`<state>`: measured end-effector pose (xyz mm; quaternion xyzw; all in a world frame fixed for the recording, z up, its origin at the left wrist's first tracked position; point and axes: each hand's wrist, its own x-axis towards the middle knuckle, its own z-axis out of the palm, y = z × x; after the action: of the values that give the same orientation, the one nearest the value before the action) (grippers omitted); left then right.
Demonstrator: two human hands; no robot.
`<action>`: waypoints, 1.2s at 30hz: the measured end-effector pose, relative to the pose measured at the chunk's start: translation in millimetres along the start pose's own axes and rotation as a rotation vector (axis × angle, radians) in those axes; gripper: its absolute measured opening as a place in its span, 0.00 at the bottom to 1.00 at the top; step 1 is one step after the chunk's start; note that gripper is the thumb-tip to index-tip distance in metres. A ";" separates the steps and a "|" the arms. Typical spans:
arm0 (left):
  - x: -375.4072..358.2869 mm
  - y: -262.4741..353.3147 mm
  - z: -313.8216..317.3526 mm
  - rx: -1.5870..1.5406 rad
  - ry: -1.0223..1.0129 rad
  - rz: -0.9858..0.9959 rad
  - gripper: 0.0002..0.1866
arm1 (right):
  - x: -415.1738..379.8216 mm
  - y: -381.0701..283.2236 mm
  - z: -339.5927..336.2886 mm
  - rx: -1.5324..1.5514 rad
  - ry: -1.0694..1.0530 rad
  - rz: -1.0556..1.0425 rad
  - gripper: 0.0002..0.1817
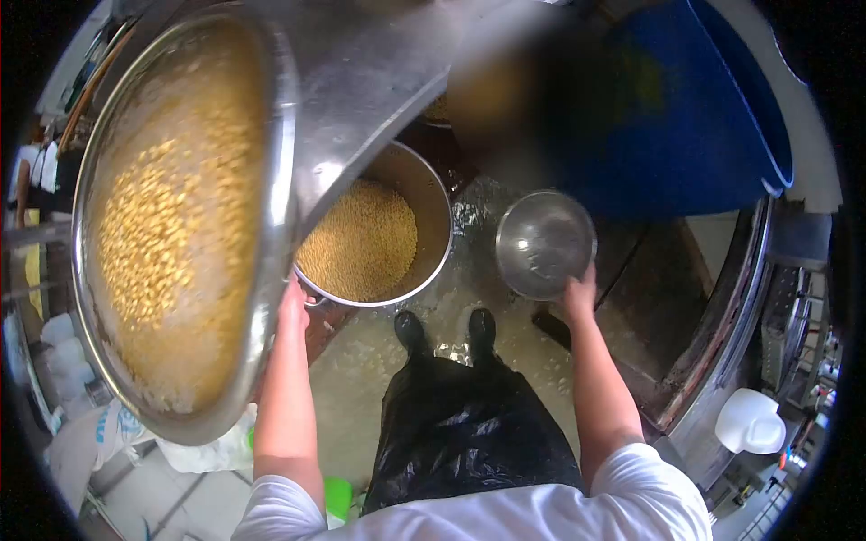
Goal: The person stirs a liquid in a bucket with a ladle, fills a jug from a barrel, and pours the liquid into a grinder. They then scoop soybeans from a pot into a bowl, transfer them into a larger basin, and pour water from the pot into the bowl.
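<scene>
My right hand [580, 293] grips the rim of a round, shiny metal bowl [545, 243]; no beans show inside. At the left rim of a deep metal pot [428, 261], beside its side handle, is my left hand [292, 307]. Its fingers look closed on the pot, though the large basin's edge hides part of them. Yellowish beans [361, 243], apparently soybeans, fill the lower part of the pot. Close to the camera on the left, a big metal basin [281, 180] contains more beans [149, 234] in cloudy water.
A large blue barrel [667, 135] stands at the upper right, partly blurred. A metal sheet or chute [361, 81] slopes above the pot. Wet floor [523, 361] lies around the black boots [482, 332]. On the right sits a white plastic jug [750, 422].
</scene>
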<state>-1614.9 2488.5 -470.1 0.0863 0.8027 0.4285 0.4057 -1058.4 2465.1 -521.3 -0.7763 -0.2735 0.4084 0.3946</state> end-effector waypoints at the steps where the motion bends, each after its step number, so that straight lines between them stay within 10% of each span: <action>1: -16.4 17.5 13.6 0.034 -0.049 -0.001 0.15 | 15.9 50.3 8.4 -0.021 -0.028 -0.047 0.36; 10: -91.3 18.3 117.4 0.244 -0.132 0.267 0.12 | 44.6 144.7 104.2 0.154 -0.122 0.496 0.33; 21: -152.6 -34.5 175.6 0.624 -0.297 0.601 0.20 | 72.9 277.8 106.3 0.470 -0.254 0.652 0.38; 24: -165.1 -55.8 183.4 0.710 -0.329 0.689 0.19 | 71.5 308.9 109.7 0.568 -0.301 0.539 0.35; 33: -194.4 -77.1 192.7 0.607 -0.410 0.564 0.16 | 98.3 334.4 141.7 -0.409 -0.379 -0.078 0.31; 36: -191.8 -84.3 193.5 0.626 -0.444 0.628 0.14 | 115.5 329.6 158.1 0.453 -0.353 0.496 0.30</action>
<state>-1331.2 2462.7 -482.0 0.5308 0.7223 0.2399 0.3727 -1099.3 2435.3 -901.3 -0.6298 -0.0438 0.6689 0.3923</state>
